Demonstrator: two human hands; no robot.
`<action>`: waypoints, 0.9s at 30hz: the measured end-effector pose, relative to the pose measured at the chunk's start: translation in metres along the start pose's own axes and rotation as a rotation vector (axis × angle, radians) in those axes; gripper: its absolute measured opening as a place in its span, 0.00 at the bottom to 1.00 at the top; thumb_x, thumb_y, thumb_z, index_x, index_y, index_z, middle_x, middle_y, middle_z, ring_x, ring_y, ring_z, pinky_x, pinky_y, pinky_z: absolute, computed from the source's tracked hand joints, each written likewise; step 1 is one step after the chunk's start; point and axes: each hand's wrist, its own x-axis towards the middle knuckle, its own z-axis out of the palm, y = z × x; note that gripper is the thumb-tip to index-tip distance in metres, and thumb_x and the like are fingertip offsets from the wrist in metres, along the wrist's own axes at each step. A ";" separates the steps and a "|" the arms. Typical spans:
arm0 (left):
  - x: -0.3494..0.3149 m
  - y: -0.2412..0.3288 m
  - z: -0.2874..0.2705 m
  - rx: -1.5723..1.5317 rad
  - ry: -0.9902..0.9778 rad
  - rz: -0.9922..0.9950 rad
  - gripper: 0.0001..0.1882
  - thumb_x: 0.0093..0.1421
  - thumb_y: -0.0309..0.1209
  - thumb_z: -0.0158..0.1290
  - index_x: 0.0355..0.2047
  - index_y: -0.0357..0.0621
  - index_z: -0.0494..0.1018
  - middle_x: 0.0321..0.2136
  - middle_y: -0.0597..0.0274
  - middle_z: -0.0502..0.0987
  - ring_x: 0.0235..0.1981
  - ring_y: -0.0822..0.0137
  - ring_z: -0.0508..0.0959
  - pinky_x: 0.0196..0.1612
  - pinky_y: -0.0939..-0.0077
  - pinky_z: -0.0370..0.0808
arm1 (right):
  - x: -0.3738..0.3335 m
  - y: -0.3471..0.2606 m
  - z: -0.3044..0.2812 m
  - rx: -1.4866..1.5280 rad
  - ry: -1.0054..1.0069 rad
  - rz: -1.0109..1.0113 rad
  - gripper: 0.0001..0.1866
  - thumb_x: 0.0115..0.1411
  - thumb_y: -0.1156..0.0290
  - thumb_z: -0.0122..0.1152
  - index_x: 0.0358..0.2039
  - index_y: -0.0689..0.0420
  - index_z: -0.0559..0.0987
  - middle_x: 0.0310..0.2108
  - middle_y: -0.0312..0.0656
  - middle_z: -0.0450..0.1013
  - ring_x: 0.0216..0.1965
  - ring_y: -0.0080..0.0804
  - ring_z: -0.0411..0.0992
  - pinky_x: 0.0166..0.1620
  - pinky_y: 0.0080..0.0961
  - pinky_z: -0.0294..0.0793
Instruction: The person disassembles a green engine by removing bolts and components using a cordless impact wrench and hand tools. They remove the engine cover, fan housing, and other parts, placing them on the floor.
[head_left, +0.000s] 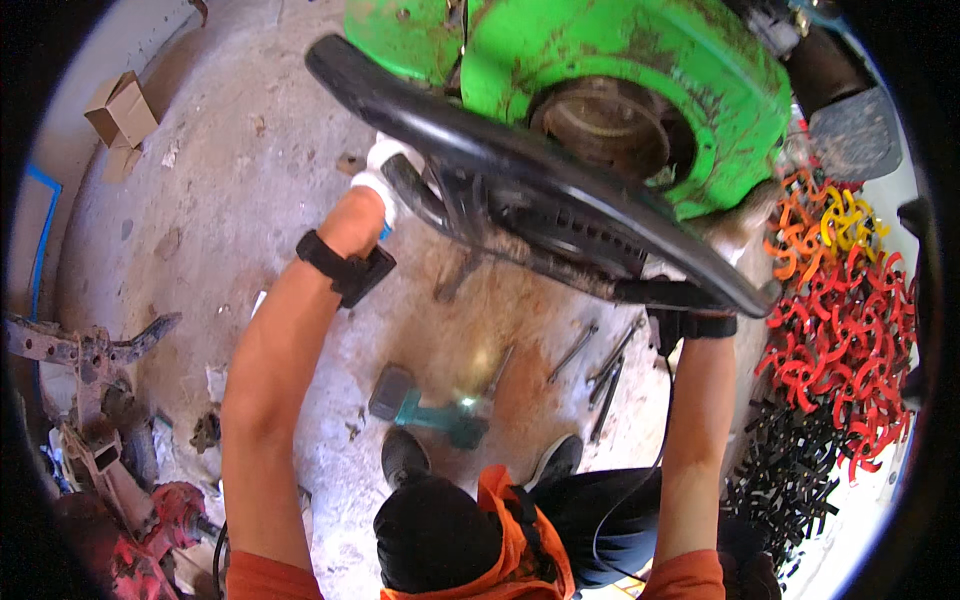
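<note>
A long, curved black guard with a slotted panel slants across the upper middle, in front of a dirty green machine housing with a round opening. My left hand, in a white glove, is closed round the guard's left side beside a curved black loop. My right hand, in a soiled pale glove, is at the guard's right end near the lower edge of the green housing. The black bar covers much of that hand, so its fingers are hidden. Each wrist wears a black strap.
A teal cordless power tool lies on the floor before my shoes, beside several metal rods. Piles of red curved blades and black pieces lie right. Rusty machine parts stand left; a cardboard box sits far left.
</note>
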 end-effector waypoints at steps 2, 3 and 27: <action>-0.004 0.006 -0.011 -0.009 0.017 -0.048 0.10 0.68 0.36 0.60 0.45 0.47 0.82 0.41 0.56 0.85 0.47 0.55 0.83 0.53 0.60 0.79 | -0.005 -0.012 0.014 -0.004 0.096 0.047 0.48 0.73 0.28 0.51 0.80 0.52 0.65 0.74 0.43 0.69 0.71 0.46 0.69 0.74 0.52 0.68; -0.005 0.009 -0.016 -0.017 0.033 -0.069 0.10 0.68 0.35 0.60 0.45 0.46 0.82 0.41 0.56 0.85 0.47 0.55 0.84 0.53 0.61 0.79 | -0.007 -0.016 0.019 -0.013 0.099 0.044 0.47 0.73 0.30 0.51 0.79 0.52 0.66 0.74 0.43 0.70 0.71 0.46 0.70 0.74 0.51 0.68; -0.211 0.148 -0.073 -0.197 0.044 -0.301 0.08 0.63 0.25 0.67 0.42 0.43 0.89 0.36 0.50 0.88 0.37 0.48 0.88 0.42 0.58 0.83 | -0.016 0.057 -0.031 -0.445 -0.156 -0.274 0.22 0.77 0.77 0.52 0.70 0.58 0.72 0.61 0.46 0.78 0.59 0.43 0.79 0.63 0.37 0.79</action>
